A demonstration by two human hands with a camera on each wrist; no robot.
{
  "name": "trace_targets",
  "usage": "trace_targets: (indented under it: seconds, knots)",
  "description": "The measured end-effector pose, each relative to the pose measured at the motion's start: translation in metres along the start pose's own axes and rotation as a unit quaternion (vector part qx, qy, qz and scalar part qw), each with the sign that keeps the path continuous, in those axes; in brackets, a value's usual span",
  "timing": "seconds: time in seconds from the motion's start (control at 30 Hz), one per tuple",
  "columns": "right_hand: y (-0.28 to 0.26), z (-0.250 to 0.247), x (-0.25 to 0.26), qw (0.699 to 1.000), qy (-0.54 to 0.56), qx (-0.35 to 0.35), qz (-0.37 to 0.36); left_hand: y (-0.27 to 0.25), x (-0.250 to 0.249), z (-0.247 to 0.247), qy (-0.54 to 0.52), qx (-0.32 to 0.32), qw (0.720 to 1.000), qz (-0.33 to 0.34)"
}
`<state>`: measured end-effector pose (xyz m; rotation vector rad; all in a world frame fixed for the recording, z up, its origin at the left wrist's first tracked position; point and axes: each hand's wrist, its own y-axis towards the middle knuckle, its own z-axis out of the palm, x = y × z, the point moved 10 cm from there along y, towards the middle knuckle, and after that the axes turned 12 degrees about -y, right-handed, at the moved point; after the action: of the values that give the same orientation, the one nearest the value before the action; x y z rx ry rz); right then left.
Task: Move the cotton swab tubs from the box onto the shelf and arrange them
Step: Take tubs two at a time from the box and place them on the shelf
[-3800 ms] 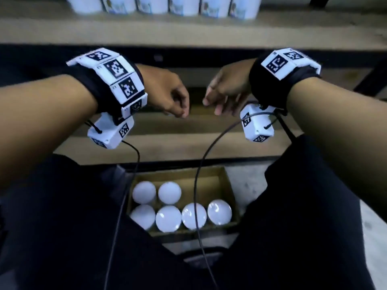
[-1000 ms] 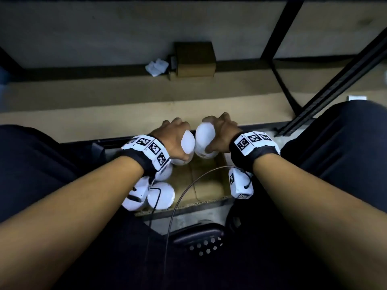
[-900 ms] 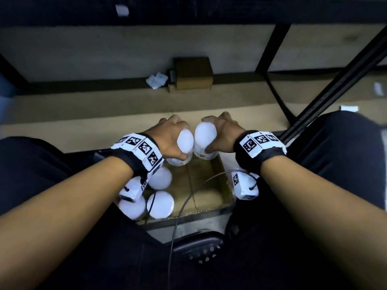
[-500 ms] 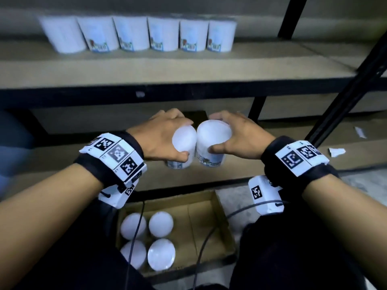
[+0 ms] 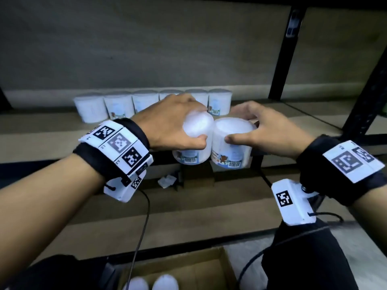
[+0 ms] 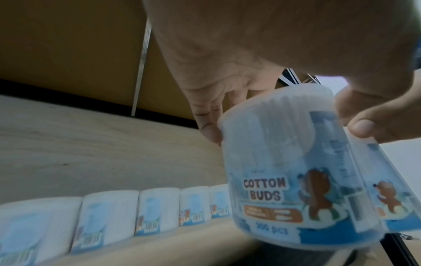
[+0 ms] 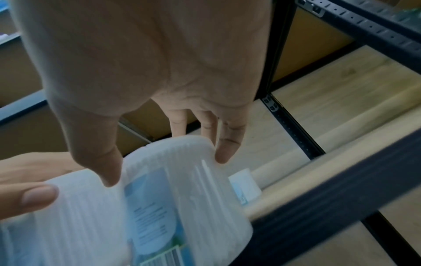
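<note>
White plastic tubs of cotton swabs, one in each of a person's hands, held side by side before a wooden shelf (image 5: 52, 141)

The left hand (image 5: 167, 124) grips the left tub (image 5: 193, 143), the right hand (image 5: 270, 132) the right tub (image 5: 232, 147); a row of tubs (image 5: 119, 106) lines the shelf's back behind them, while more tubs (image 5: 165, 282) sit in the cardboard box (image 5: 209, 266) below

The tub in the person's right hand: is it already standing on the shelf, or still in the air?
In the air. The right hand holds the tub from above, its base hanging before the shelf edge.
</note>
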<state>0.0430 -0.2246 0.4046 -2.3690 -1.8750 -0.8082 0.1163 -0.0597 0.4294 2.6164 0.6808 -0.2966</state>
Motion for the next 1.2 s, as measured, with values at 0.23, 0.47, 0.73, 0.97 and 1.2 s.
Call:
trace_targets:
  seconds: [0.23, 0.47, 0.73, 0.97, 1.2]
  knots:
    - [0.036, -0.035, -0.004, 0.998, 0.013, -0.043, 0.032, 0.05, -0.002, -0.015, 0.023, -0.003, 1.0, -0.009]
    - [0.061, -0.044, -0.015, 0.996, 0.012, -0.062, 0.058, 0.083, 0.008, -0.001, 0.032, 0.032, 0.998, -0.032]
    - [0.074, -0.034, -0.03, 0.996, -0.016, -0.051, 0.076, 0.101, 0.018, 0.023, 0.041, 0.055, 0.997, -0.039]
    - [0.078, -0.018, -0.045, 0.995, -0.032, -0.029, 0.088, 0.103, 0.024, 0.044, 0.011, 0.079, 0.996, -0.046]
    - [0.076, -0.009, -0.049, 0.995, -0.056, -0.005, 0.084, 0.101, 0.027, 0.042, -0.023, 0.073, 0.996, -0.045]
